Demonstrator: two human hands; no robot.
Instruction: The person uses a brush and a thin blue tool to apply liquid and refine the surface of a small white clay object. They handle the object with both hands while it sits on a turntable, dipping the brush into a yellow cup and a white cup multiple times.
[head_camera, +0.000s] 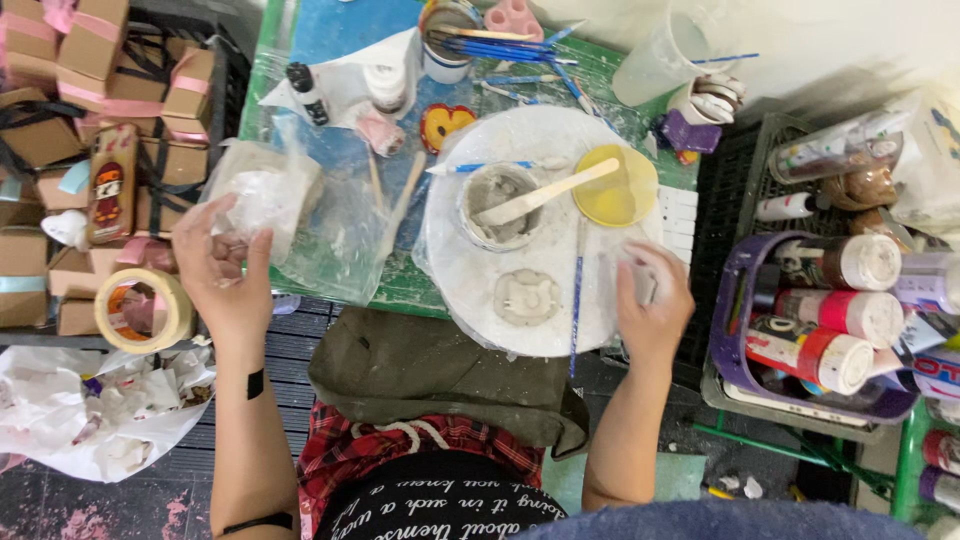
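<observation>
One round white board (470, 285), one cup of grey paste (497, 207), one wooden stick (545, 193), one yellow dish (615, 188), one tape roll (143, 310), two hands.

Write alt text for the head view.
Seen from above, the right hand rests on a round white board holding a cup of grey paste and a filled mould, while the left hand lifts a clear plastic bag.
</observation>
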